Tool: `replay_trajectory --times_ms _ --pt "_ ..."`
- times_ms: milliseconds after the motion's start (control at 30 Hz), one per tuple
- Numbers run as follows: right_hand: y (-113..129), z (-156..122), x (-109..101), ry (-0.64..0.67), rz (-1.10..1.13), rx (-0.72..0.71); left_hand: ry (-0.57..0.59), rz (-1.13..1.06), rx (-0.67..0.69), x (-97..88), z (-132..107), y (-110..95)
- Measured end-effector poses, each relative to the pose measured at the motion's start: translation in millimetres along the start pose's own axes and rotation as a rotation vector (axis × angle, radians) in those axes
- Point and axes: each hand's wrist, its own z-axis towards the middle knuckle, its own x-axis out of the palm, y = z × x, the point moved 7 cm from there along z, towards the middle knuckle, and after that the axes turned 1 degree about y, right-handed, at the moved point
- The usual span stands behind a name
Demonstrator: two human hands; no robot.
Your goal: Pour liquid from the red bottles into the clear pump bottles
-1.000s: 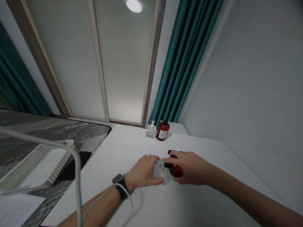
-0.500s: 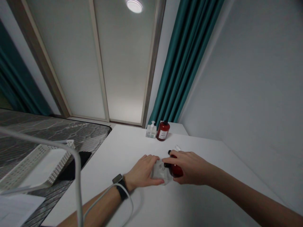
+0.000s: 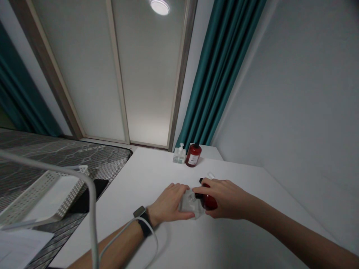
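My left hand (image 3: 169, 203) grips the left side of a clear plastic pouch (image 3: 187, 204) lying on the white table (image 3: 157, 175). My right hand (image 3: 226, 198) is wrapped around a dark red bottle (image 3: 209, 201), whose black top shows beside the pouch. The bottle's lower part overlaps the pouch's right edge. A small clear item (image 3: 210, 175) pokes out just beyond my right hand, partly hidden. At the table's far end, a clear pump bottle (image 3: 179, 155) stands beside an upright red pump bottle (image 3: 193, 155). A black watch (image 3: 142, 222) circles my left wrist.
A white cable (image 3: 92, 201) curves across the lower left, in front of a white perforated tray (image 3: 52, 194). A black phone (image 3: 86, 196) and white paper (image 3: 22, 248) lie at the left on a grey patterned surface. A wall borders the table's right side.
The view shifts very slightly. My hands, the pouch and the bottles keep the same positions.
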Motion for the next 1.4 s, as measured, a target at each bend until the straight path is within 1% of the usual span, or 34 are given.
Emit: replay_trajectory --times_ms 700,1400 --pt "1.3 0.4 -1.0 0.003 0.004 -0.018 -0.004 0.003 0.014 1.8 -0.1 1.3" --pt "2.1 2.0 -1.8 0.021 -0.005 -0.004 0.017 0.001 0.001 1.3 0.2 1.0"
